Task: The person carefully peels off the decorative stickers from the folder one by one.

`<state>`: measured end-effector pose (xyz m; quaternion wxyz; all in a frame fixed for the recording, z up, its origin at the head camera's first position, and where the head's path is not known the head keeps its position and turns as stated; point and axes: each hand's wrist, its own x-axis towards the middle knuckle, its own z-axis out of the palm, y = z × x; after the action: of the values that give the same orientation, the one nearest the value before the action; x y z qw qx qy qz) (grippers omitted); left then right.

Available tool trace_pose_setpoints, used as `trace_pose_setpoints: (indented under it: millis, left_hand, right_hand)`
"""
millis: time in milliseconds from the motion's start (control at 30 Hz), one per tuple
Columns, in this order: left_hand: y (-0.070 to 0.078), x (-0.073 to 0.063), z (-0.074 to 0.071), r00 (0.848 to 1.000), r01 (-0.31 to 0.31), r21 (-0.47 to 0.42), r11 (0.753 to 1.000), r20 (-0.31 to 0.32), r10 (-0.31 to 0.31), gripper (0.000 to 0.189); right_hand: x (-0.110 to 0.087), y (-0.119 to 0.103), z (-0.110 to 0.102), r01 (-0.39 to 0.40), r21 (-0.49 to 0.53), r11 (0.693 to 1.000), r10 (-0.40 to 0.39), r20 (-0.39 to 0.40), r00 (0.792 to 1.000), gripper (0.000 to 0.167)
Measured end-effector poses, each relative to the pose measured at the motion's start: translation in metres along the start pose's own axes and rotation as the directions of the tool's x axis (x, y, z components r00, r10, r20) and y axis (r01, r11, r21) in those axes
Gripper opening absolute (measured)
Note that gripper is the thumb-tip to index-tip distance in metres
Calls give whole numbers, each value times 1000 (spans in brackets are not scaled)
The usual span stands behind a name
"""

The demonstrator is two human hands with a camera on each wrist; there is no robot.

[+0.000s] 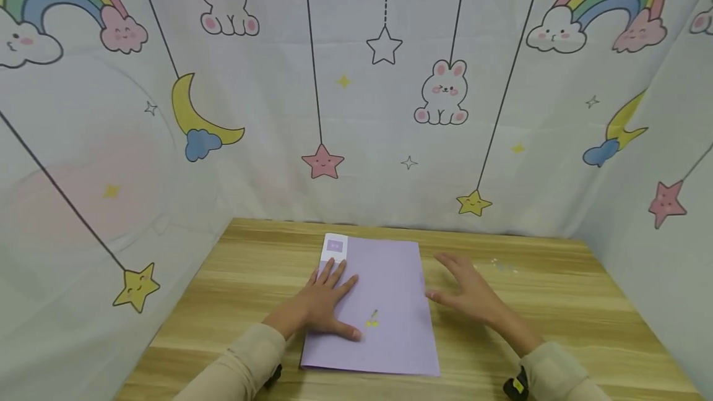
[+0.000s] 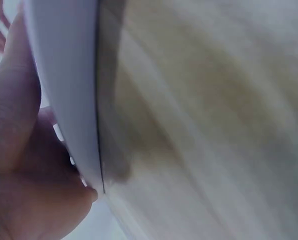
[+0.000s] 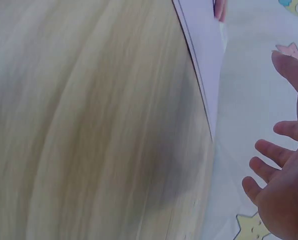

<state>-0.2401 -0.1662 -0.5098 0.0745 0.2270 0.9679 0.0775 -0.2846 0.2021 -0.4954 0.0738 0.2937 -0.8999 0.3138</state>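
A light purple folder-like sheet [image 1: 390, 277] lies on the wooden table, a white label with a purple square [image 1: 335, 246] at its top left corner and a small yellow print [image 1: 372, 320] low on its front. My left hand [image 1: 325, 305] rests on its left side, fingers spread and straight, fingertips near the label. To the right of the sheet my right hand [image 1: 468, 293] hovers with fingers extended and thumb apart, holding nothing. In the right wrist view the fingers of that hand [image 3: 281, 165] are spread above the table beside the sheet's edge [image 3: 204, 65].
The wooden table [image 1: 529, 314] carries a few tiny pale bits [image 1: 504, 266] right of the sheet. Behind it and at both sides hangs a white cloth [image 1: 367, 197] printed with rabbits, stars, moons and rainbows. Dark wrist straps show at both sleeves.
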Motion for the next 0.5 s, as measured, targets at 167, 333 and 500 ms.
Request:
trace_pose_setpoints:
  millis: [167,333,500]
  left_hand:
    - [2,0,3,1000,-13,44,999,-18,14,126]
    - [5,1,4,999,-1,63,998,-44,4,126]
    - [5,3,7,999,25,99,995,-49,-20,126]
  right_hand:
    - [3,-13,12,27,24,999,-28,34,999,85]
    - [9,-22,26,33,105,994,-38,48,998,83]
    - [14,-29,40,42,176,984,-55,72,996,79]
